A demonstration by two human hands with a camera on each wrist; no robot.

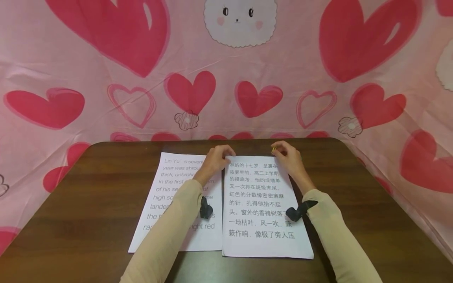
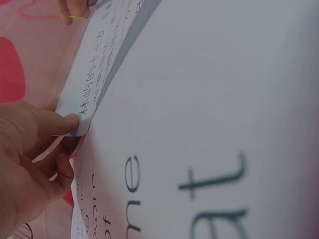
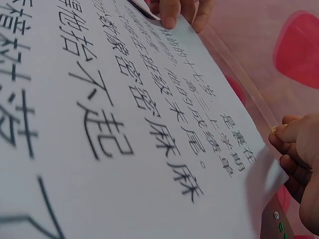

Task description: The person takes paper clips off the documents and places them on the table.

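Two white stacks of printed paper lie side by side on the table in the head view. My left hand (image 1: 216,160) pinches the top left corner of the right-hand sheets (image 1: 260,245), printed in Chinese, with the thumb (image 2: 67,123) on top of the page. Between thumb and forefinger, my right hand (image 1: 288,157) holds a small yellow paper clip (image 1: 274,149), mostly covered by the fingers. Its lower fingers are right at the top right corner of those sheets. The English-printed sheets (image 1: 155,236) lie to the left, partly hidden under my left forearm.
The brown wooden table (image 1: 354,196) spreads around both papers. Pink cloth with hearts (image 1: 191,92) hangs behind and at the sides. Small white and green loops (image 3: 281,227) show beyond the paper's corner in the right wrist view. Each sleeve carries a black wrist camera (image 1: 297,212).
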